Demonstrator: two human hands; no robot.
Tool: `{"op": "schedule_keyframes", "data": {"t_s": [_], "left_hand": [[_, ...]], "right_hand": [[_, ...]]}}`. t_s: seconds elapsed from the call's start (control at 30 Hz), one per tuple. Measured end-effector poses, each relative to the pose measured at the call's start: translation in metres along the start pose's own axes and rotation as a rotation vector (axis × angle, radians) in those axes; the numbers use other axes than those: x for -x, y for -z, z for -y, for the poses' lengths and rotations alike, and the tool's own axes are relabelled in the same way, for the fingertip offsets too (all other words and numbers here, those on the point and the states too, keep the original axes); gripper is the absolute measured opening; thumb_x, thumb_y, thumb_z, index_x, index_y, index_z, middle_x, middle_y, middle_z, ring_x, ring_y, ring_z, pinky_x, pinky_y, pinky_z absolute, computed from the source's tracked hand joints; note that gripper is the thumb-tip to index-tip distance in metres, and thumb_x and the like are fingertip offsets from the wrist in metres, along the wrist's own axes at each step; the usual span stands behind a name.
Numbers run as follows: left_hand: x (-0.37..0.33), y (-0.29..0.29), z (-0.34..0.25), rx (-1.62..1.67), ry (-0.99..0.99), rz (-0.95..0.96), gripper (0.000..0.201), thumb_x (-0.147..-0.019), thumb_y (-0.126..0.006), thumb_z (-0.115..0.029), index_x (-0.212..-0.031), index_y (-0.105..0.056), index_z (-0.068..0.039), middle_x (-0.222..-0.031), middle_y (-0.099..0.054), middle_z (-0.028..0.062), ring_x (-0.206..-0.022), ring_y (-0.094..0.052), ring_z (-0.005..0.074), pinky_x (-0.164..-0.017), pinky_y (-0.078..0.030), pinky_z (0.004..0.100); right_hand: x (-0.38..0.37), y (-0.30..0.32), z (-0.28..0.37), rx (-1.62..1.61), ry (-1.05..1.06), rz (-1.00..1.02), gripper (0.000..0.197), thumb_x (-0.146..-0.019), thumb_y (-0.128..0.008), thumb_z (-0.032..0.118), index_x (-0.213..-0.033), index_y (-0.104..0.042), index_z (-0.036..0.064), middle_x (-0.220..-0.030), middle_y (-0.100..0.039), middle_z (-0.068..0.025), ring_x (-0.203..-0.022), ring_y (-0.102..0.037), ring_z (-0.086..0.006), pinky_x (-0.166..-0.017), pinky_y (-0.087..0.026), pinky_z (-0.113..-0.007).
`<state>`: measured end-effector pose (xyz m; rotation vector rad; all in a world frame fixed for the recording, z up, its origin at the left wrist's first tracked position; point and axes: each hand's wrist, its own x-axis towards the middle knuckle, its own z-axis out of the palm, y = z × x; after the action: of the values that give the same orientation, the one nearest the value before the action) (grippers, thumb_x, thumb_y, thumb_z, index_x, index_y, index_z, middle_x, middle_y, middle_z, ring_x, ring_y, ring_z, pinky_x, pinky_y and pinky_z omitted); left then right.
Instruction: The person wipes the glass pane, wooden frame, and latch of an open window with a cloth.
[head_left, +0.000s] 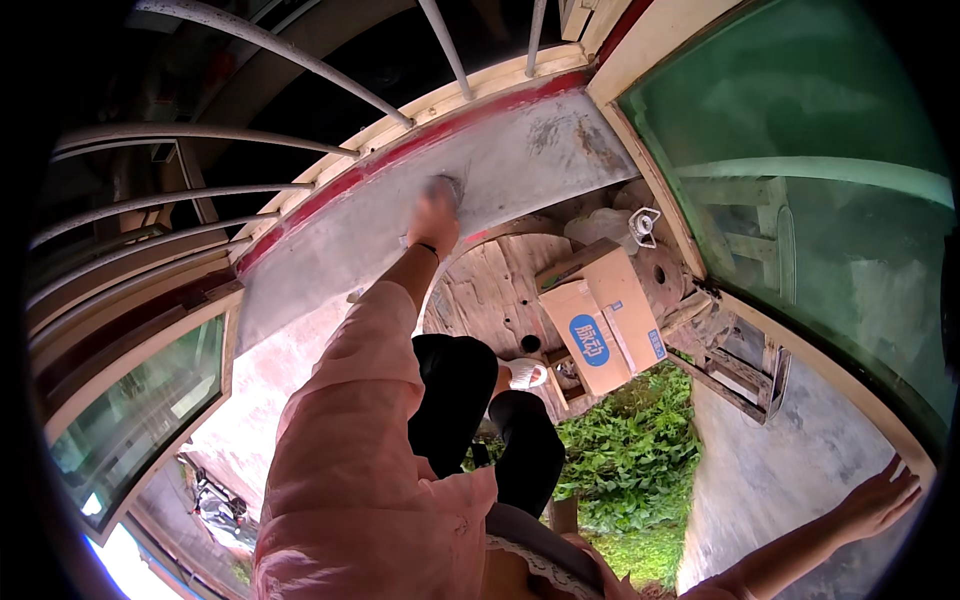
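My left hand (pixel 434 218) presses down on the grey window sill (pixel 510 165), its fingers smeared by motion. Under and beyond the fingertips shows a small dark grey cloth (pixel 452 187), mostly hidden by the hand. A dark band circles that wrist. Far out at the lower right, my right hand (pixel 880 500) reaches to the lower corner of the open window's wooden frame (pixel 830 370). Its fingers are stretched out, the tips at the frame's edge, and nothing is seen held in it. Green glass (pixel 800 130) fills this right-hand window.
Metal bars (pixel 270 45) cross the dark opening beyond the sill. Another open window (pixel 150 390) stands at left. Below lie a wooden round top (pixel 485 290), an opened cardboard box (pixel 600 315) and a white metal fitting (pixel 643 227). Green plants (pixel 630 440) grow beneath, beside a white shoe (pixel 525 374).
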<state>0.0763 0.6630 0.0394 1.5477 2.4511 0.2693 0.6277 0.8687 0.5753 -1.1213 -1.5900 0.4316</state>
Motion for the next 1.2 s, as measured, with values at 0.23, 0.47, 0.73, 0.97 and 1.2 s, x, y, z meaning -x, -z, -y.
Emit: {"op": "schedule_keyframes", "data": {"t_s": [0.23,0.47,0.73,0.97,1.2], "left_hand": [[0.016,-0.013,0.034,-0.075,0.063,0.041,0.067,-0.079,-0.055,-0.014,-0.139,-0.028,-0.002,-0.126,-0.042,0.0243,-0.111,-0.049,0.0391,-0.092,-0.045,0.0435],[0.011,-0.006,0.035,-0.107,-0.047,0.035,0.066,-0.083,-0.048,-0.026,-0.141,-0.024,-0.003,-0.117,-0.041,0.0290,-0.085,-0.061,0.0433,-0.076,-0.052,0.0460],[-0.051,-0.007,0.063,0.076,-0.445,-0.186,0.051,-0.083,-0.048,-0.024,-0.128,-0.041,0.000,-0.117,-0.046,0.0333,-0.094,-0.055,0.0484,-0.084,-0.046,0.0510],[-0.003,0.029,0.057,0.292,-0.428,-0.218,0.052,-0.083,-0.049,-0.026,-0.131,-0.040,-0.005,-0.122,-0.044,0.0325,-0.101,-0.054,0.0471,-0.089,-0.044,0.0498],[-0.032,-0.025,0.075,0.188,-0.445,-0.187,0.050,-0.084,-0.050,-0.026,-0.129,-0.041,-0.006,-0.119,-0.047,0.0291,-0.098,-0.056,0.0453,-0.085,-0.047,0.0488]], "right_hand": [[0.136,-0.093,-0.056,0.151,0.033,-0.211,0.038,-0.099,-0.038,0.015,-0.130,-0.038,-0.0081,-0.135,-0.039,-0.0221,-0.123,-0.042,-0.0365,-0.101,-0.041,-0.051],[0.273,-0.170,-0.101,-0.023,-0.025,-0.212,0.036,-0.098,-0.040,0.014,-0.127,-0.041,-0.0077,-0.133,-0.044,-0.0191,-0.116,-0.048,-0.0246,-0.095,-0.045,-0.037],[0.485,-0.218,-0.065,0.046,-0.228,0.166,0.038,-0.093,-0.055,0.020,-0.123,-0.048,-0.0018,-0.112,-0.053,-0.0080,-0.098,-0.051,-0.0144,-0.088,-0.041,-0.028],[0.673,-0.040,0.033,0.334,-0.542,-0.445,0.040,-0.096,-0.049,0.028,-0.126,-0.049,0.0014,-0.118,-0.056,-0.0067,-0.104,-0.053,-0.0138,-0.087,-0.043,-0.028],[0.924,0.002,0.100,-0.087,-0.822,-1.100,0.042,-0.095,-0.050,0.032,-0.128,-0.050,0.0057,-0.117,-0.058,-0.0075,-0.098,-0.058,-0.0135,-0.077,-0.049,-0.026]]}}
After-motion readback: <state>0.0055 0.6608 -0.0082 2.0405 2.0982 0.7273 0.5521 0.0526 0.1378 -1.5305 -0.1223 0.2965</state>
